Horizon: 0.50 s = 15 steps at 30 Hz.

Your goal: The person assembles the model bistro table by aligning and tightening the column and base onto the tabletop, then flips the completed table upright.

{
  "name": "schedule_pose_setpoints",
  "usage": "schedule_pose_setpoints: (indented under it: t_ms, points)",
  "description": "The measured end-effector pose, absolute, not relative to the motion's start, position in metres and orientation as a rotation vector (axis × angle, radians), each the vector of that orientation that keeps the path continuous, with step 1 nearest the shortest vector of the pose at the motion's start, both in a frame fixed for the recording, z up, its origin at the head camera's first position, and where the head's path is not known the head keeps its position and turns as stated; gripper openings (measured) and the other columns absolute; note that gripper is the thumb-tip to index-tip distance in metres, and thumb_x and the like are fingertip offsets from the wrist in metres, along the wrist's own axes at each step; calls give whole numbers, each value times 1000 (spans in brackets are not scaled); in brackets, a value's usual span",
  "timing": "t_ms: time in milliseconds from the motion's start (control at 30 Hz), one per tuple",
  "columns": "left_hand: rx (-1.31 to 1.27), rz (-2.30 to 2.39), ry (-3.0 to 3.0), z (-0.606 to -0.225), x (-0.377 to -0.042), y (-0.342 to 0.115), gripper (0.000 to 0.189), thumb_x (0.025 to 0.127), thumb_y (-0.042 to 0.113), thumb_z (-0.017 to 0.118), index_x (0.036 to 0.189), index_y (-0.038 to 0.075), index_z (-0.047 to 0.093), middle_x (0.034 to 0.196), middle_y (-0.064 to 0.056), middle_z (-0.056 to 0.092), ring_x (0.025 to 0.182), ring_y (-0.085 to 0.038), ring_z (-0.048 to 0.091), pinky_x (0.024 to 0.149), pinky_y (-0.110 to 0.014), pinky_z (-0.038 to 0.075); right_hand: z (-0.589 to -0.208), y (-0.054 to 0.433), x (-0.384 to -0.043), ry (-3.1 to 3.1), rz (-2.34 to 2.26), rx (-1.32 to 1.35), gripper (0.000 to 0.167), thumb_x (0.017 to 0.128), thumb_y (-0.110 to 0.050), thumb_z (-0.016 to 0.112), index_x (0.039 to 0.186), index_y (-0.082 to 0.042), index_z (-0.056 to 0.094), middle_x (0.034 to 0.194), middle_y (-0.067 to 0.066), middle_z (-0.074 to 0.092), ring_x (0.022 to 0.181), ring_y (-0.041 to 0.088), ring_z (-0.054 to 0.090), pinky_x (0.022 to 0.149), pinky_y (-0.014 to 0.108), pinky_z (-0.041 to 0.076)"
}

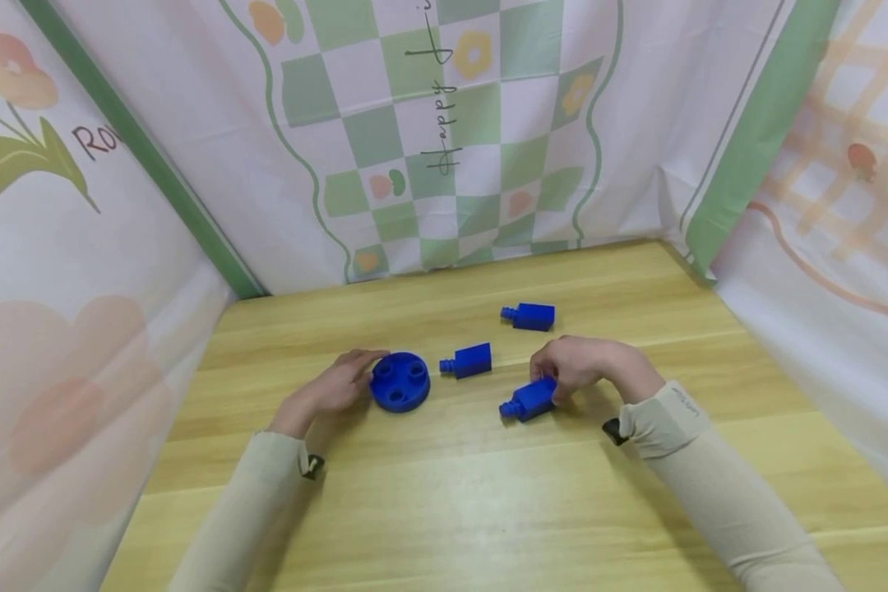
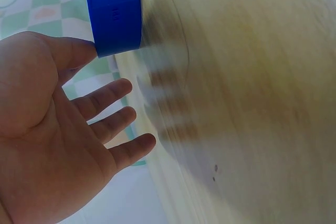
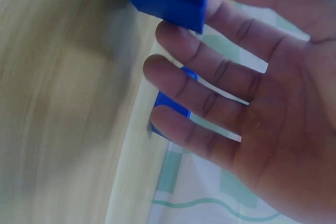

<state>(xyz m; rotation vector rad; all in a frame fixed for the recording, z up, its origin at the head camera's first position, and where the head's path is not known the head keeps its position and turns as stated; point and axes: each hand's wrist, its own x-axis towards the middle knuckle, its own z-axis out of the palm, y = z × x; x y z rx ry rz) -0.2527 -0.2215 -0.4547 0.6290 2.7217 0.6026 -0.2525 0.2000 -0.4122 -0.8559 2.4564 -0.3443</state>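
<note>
My left hand (image 1: 335, 385) rests beside a round blue disc (image 1: 400, 397) with three round sockets, fingertips at its left edge. In the left wrist view the thumb (image 2: 79, 53) meets the disc's side wall (image 2: 115, 19), while three other fingers reach out loosely, apart from it. My right hand (image 1: 573, 366) pinches the rear end of a blue square block with a ridged peg (image 1: 530, 400), peg pointing left. From the right wrist, thumb and fingertips (image 3: 176, 35) lie around that block (image 3: 168, 1); its peg end is out of view there.
A second pegged block (image 1: 473, 361) lies between the disc and the right hand. Farther back lies a third pegged block (image 1: 533, 316), peg also to the left. The wooden table (image 1: 444, 510) meets patterned cloth walls (image 1: 444, 205) at the back and sides.
</note>
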Motion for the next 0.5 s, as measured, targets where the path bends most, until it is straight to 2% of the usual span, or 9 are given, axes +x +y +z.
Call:
schedule_pose_setpoints:
  t_ms: [233,500]
  points:
    - [623,610,2713,-456,-253,-222,48,107,18,39,155,22,36,157,-16,37,148,-39,31,119,-60,28,-410,202,-254,2466,-416,-933,27,76,-14,80,100,-22,69,91,-7,66,83,12,57,76,30,49]
    - [635,615,2712,-457,-253,-222,49,107,18,39,156,22,35,158,-16,37,148,-39,31,120,-59,27,-406,200,-256,2486,-487,-984,24,79,-22,79,102,-22,69,96,-7,67,95,21,61,81,34,50]
